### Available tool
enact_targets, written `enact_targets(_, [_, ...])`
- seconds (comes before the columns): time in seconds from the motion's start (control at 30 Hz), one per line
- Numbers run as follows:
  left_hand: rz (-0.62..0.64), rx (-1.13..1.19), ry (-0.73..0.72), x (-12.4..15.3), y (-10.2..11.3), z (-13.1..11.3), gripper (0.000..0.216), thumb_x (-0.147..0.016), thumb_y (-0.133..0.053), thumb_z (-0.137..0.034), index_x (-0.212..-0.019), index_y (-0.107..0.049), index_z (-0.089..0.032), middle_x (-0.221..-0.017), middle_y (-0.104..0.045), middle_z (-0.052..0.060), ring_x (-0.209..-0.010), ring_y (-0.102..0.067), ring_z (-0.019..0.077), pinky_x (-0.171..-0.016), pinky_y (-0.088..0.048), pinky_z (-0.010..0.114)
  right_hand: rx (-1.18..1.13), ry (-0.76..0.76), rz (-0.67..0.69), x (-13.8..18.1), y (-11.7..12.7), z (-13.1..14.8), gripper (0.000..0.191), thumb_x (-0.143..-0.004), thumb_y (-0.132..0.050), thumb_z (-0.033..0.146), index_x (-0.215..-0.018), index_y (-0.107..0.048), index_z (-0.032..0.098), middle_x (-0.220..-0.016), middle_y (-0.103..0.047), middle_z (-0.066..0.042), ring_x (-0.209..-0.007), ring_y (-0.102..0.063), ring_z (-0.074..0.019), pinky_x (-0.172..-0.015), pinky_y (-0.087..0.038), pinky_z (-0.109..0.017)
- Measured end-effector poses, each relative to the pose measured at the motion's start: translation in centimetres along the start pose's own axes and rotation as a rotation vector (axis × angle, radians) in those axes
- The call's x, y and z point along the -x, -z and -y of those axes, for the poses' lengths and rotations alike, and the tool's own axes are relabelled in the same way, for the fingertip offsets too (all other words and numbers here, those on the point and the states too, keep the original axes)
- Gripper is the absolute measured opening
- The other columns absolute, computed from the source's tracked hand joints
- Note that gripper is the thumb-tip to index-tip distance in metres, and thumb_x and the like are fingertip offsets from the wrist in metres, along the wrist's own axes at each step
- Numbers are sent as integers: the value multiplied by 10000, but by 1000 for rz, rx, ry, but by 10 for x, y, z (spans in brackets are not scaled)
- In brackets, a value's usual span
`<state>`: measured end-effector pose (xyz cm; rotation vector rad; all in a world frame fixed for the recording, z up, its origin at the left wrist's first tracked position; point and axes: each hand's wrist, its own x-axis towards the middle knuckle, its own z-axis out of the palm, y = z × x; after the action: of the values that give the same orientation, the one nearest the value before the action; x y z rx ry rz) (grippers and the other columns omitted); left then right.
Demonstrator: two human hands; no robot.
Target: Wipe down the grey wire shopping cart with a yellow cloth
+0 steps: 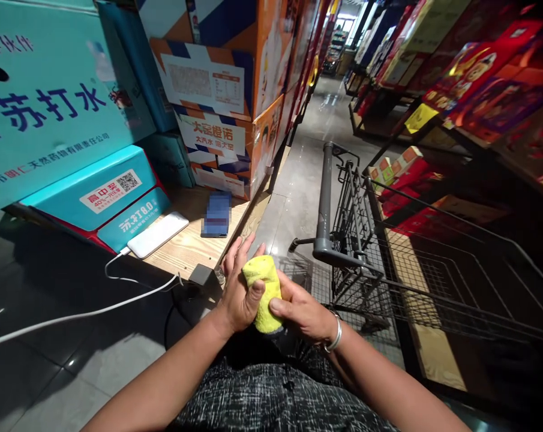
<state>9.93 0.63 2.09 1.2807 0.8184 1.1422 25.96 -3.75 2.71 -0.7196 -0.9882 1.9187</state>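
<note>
A folded yellow cloth (pixel 263 294) with a fuzzy face and a dark lower edge is between my two hands, just above my lap. My left hand (pixel 240 294) holds its left side, thumb pressed on the front and fingers reaching up behind it. From the other side, my right hand (pixel 305 309) grips the lower right part, its thumb across the front and most of its fingers hidden behind. A silver bangle (pixel 335 335) circles my right wrist. Whether anything lies inside the folds cannot be seen.
On the wooden board (pixel 194 252) to my left lie a dark phone (pixel 216 215) and a white power bank (pixel 158 235) with a white cable. Teal cartons (pixel 73 120) and orange drink boxes (pixel 221 132) stand behind. A grey shopping cart (pixel 327 204) stands to my right, beside shelves of red boxes (pixel 491 90).
</note>
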Motion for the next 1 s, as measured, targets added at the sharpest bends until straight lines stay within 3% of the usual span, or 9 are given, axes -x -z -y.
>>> enact_targets(0.07, [20,-134,-109,-2,-8,4,669,-803,-731,-642,-1311,-686,-210,-1521,-475,121,-1515,-202,382,-1283,-51,441,-21,50,-124,8,-1,-2,617,-798,-797,452,-1346,-556,300,-1248,-677,-47,-1102,-657,-201,-927,-532,-322])
enact_targets(0.17, [124,-97,-56,2,-20,12,633,-869,-617,-687,-1260,-709,-197,-1381,-587,133,-1388,-431,365,-1232,-238,412,-46,161,-298,17,-2,-9,581,-797,-796,447,-1297,-545,292,-1199,-692,-42,-1062,-668,-196,-922,-543,-326])
enact_targets(0.23, [208,-6,49,10,-28,18,611,-879,-658,-625,-1309,-667,-192,-1396,-592,126,-1362,-485,346,-1189,-323,387,-30,236,-407,22,0,-16,573,-803,-790,446,-1290,-531,294,-1186,-694,-36,-1053,-669,-189,-944,-540,-325])
enact_targets(0.33, [249,156,283,26,-37,28,708,-751,-868,-427,-1363,-606,-187,-1407,-608,119,-1339,-538,324,-1127,-421,370,11,305,-555,31,2,-29,515,-810,-781,450,-1234,-537,290,-1159,-699,-31,-1045,-668,-184,-960,-538,-324])
enact_targets(0.43, [233,324,453,38,-41,38,638,-691,-916,-333,-1247,-666,-147,-1253,-709,121,-1224,-638,304,-1064,-487,369,9,312,-653,39,2,-43,481,-814,-770,478,-1190,-533,293,-1134,-705,-23,-1020,-673,-184,-937,-552,-330])
enact_targets(0.63, [273,514,542,48,-44,49,430,-766,-867,-410,-1069,-742,-131,-1033,-778,99,-1056,-717,284,-923,-560,357,34,256,-686,66,15,-49,571,-766,-780,599,-1175,-550,274,-1163,-701,-53,-1038,-672,-200,-915,-560,-341])
enact_targets(0.73, [323,640,610,52,-49,49,444,-787,-846,-456,-1045,-749,-108,-1019,-775,132,-1031,-720,285,-836,-583,333,102,282,-729,87,28,-46,666,-736,-800,613,-1261,-549,290,-1394,-595,-87,-1210,-608,-217,-1016,-516,-374])
enact_targets(0.83, [336,724,703,58,-58,46,401,-820,-826,-415,-1038,-738,-90,-996,-771,148,-899,-739,241,-620,-561,242,136,344,-746,104,35,-43,838,-664,-869,581,-1366,-490,324,-1561,-436,-97,-1347,-514,-231,-1121,-439,-420])
enact_targets(1.0, [337,800,804,67,-73,40,279,-857,-795,-346,-973,-726,-102,-863,-759,104,-663,-707,155,-528,-543,193,-26,270,-536,113,25,-36,952,-585,-867,676,-1397,-508,329,-1556,-461,-110,-1323,-543,-265,-1074,-482,-435])
